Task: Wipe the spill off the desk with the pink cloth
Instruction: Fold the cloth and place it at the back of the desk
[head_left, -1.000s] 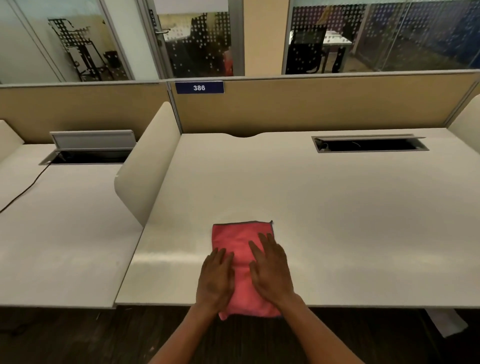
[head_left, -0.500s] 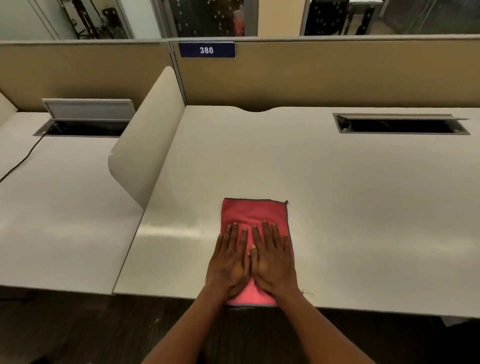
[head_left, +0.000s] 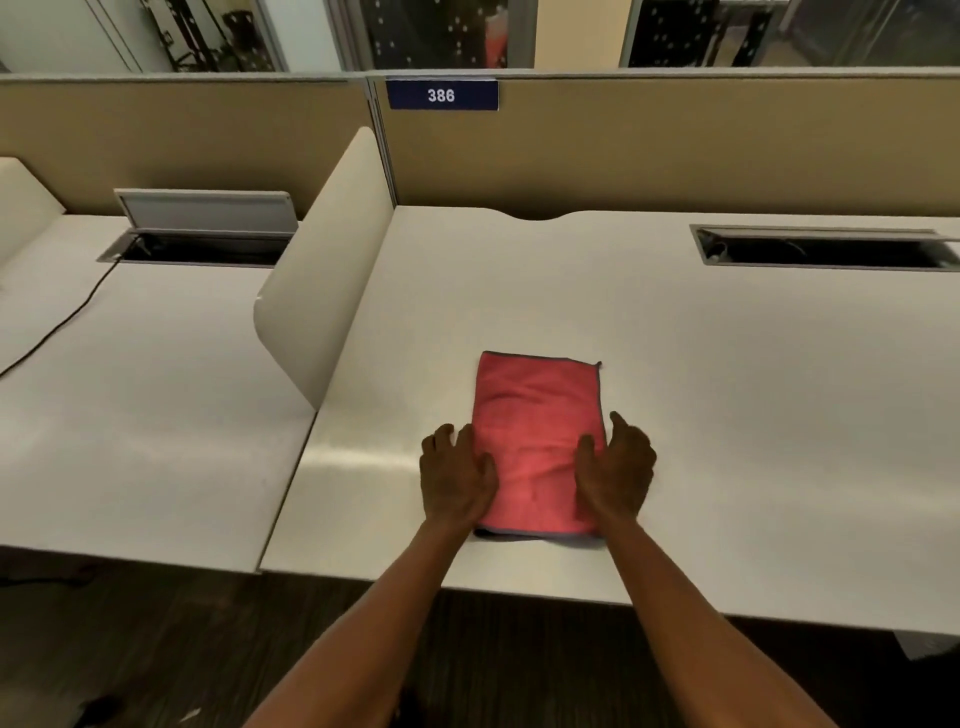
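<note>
Hands (head_left: 457, 478) (head_left: 615, 475) flanking, perhaps gripping, pink cloth (head_left: 537, 441) on desk (head_left: 727, 389)

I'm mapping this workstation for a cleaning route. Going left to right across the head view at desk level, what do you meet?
Black cable → open cable tray with raised lid → curved white divider → left hand → pink cloth → right hand → cable slot.
</note>
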